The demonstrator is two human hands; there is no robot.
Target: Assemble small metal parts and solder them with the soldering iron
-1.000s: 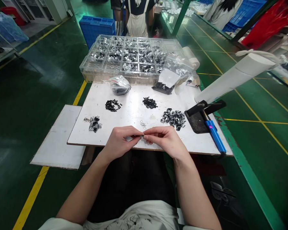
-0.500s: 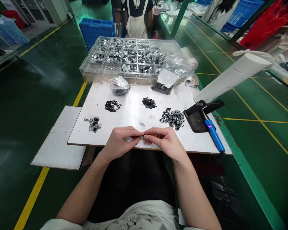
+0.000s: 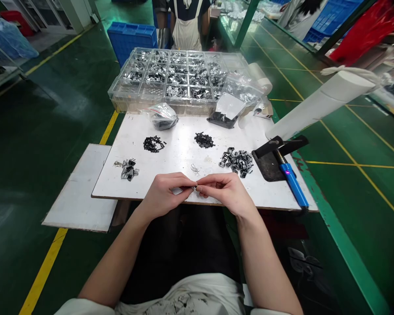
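My left hand (image 3: 168, 192) and my right hand (image 3: 223, 190) meet fingertip to fingertip over the front edge of the white tabletop (image 3: 174, 162). Both are closed in a pinch on one tiny dark part (image 3: 195, 187), mostly covered by the fingers, so its kind is unclear. Just beyond the fingertips lie a few thin wire pieces (image 3: 194, 168). A pile of shiny black and silver clips (image 3: 237, 162) is right of them, and a smaller cluster of similar parts (image 3: 129, 169) lies to the left. Two heaps of small black pieces (image 3: 154, 144) (image 3: 204, 140) sit farther back.
A clear compartment box (image 3: 180, 103) of metal parts spans the back, with plastic bags (image 3: 163, 117) before it. On the right, a blue-handled electric tool (image 3: 293, 186) rests on a black stand beside a white tube (image 3: 321, 105). A person in an apron (image 3: 187, 28) is beyond the box.
Both hands keep the same pinch at nearly the same spot. The view has shifted very slightly; nothing on the table has visibly moved.
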